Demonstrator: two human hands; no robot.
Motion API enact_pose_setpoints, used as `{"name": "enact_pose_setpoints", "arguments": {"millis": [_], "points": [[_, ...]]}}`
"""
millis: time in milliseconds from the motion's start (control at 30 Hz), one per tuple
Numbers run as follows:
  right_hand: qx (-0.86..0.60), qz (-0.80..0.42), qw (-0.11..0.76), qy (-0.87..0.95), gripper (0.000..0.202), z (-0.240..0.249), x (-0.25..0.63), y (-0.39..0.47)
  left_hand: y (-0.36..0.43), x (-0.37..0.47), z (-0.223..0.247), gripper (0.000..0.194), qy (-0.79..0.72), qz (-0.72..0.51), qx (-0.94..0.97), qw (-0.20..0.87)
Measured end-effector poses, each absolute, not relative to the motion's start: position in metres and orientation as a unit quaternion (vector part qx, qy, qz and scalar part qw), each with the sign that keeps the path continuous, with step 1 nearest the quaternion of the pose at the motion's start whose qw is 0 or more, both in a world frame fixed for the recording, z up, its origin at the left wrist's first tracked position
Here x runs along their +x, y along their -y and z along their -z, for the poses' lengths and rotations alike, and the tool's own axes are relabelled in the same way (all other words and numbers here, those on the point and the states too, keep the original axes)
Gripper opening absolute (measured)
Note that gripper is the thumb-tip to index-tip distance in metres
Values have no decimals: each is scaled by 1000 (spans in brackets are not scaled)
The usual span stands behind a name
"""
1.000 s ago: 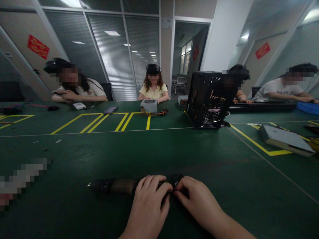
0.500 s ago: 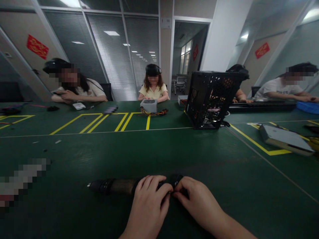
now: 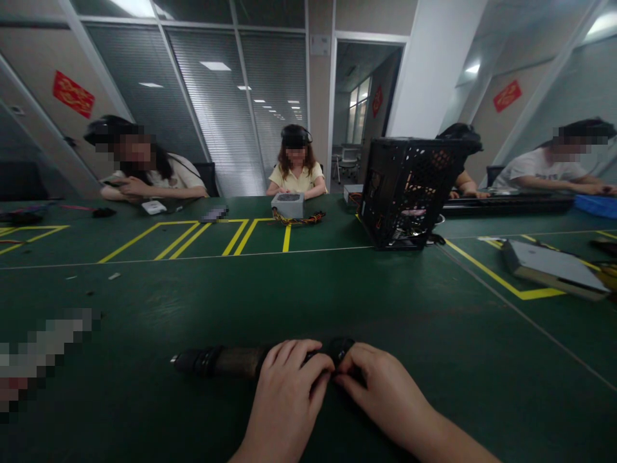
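Note:
A dark electric screwdriver (image 3: pixel 236 362) lies lengthwise on the green table, its small metal tip pointing left. My left hand (image 3: pixel 289 379) is closed over its right part, fingers wrapped across the top and hiding that stretch. At the tool's right end, my right hand (image 3: pixel 380 382) pinches a round black end piece (image 3: pixel 341 349) between thumb and fingers. The fingertips of both hands nearly meet there. Whether the end piece is joined to the body cannot be seen behind the fingers.
A black computer case (image 3: pixel 405 193) stands upright beyond my hands to the right. A grey power supply (image 3: pixel 288 204) with bundled cables sits further back. To the right lies a flat silver box (image 3: pixel 554 267). Several people sit around the far side. A pixelated object (image 3: pixel 43 354) lies left.
The hands and screwdriver stay almost in place. The view has shifted very slightly; no grip has visibly changed.

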State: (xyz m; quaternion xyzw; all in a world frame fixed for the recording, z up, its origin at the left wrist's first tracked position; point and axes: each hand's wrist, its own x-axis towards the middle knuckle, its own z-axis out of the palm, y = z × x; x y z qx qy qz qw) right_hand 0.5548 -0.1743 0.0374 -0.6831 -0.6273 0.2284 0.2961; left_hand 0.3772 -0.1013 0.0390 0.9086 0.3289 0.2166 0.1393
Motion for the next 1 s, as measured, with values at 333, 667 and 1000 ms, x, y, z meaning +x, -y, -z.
{"name": "enact_pose_setpoints", "arguments": {"millis": [333,667,1000], "points": [[-679,-226,299,631,11,-36,554,174,100,376,-36,21,-330,-207,911,137],[-686,-224,301,623,12,-38,553,174,101,376,-39,22,-338,-227,903,134],[-681,-225,303,627,12,-38,553,173,101,377,-37,23,-343,-229,900,142]]}}
